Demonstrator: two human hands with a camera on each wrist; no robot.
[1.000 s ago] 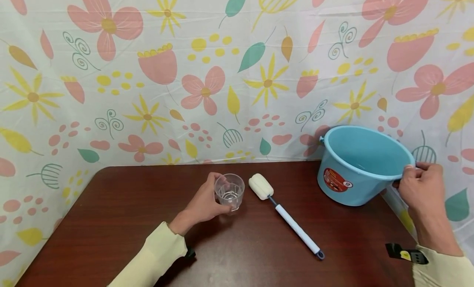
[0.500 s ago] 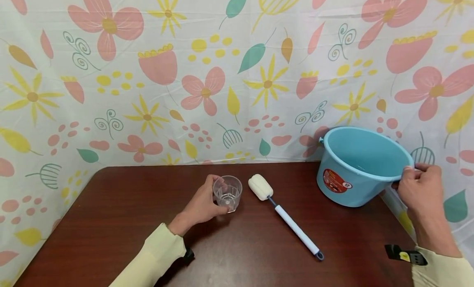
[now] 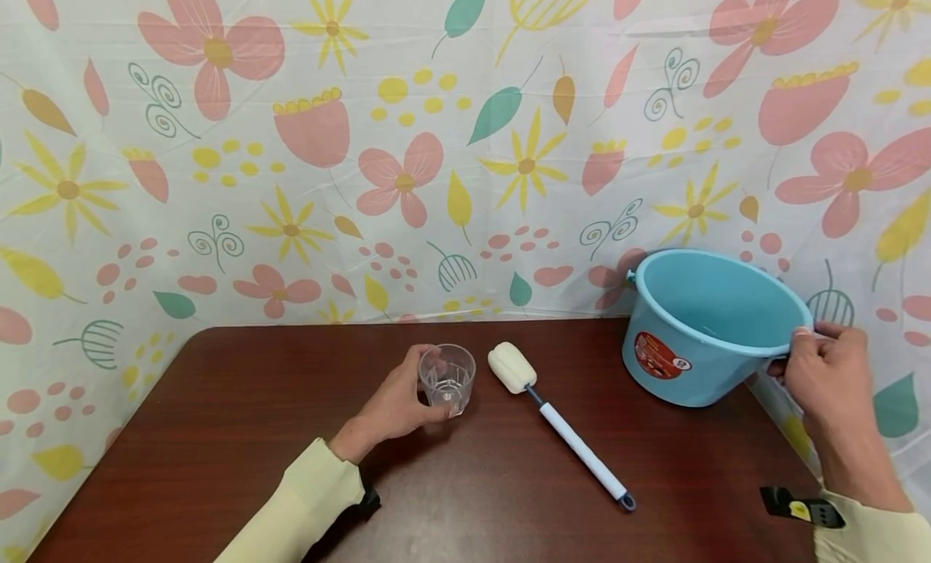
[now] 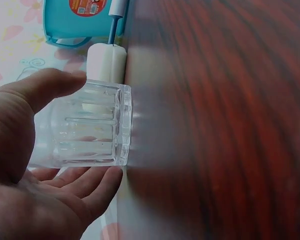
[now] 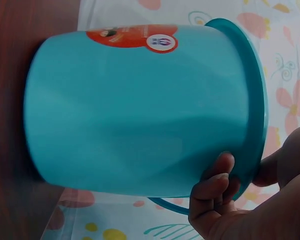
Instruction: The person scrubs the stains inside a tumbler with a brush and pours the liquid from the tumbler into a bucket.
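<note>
A clear drinking glass (image 3: 449, 377) stands upright at mid-table, its faceted base right at the tabletop in the left wrist view. My left hand (image 3: 396, 397) holds it round the side, thumb on the near side and fingers behind. At the right back stands a light blue bucket (image 3: 684, 345) with a red label. My right hand (image 3: 832, 377) grips its rim on the right side, the fingers curled under the lip in the right wrist view. Between glass and bucket lies a bottle brush (image 3: 582, 448) with a white sponge head (image 3: 512, 367) pointing to the back.
The dark red-brown wooden table (image 3: 240, 434) ends at the back against a flower-patterned cloth (image 3: 451, 159). In the right wrist view the bucket's blue handle (image 5: 170, 205) hangs behind it. A black strap (image 3: 800, 508) sits on the right wrist.
Over the last second the glass and left hand have shifted very slightly left. In the last half second, both have stayed almost still. The right hand keeps its grip on the bucket rim.
</note>
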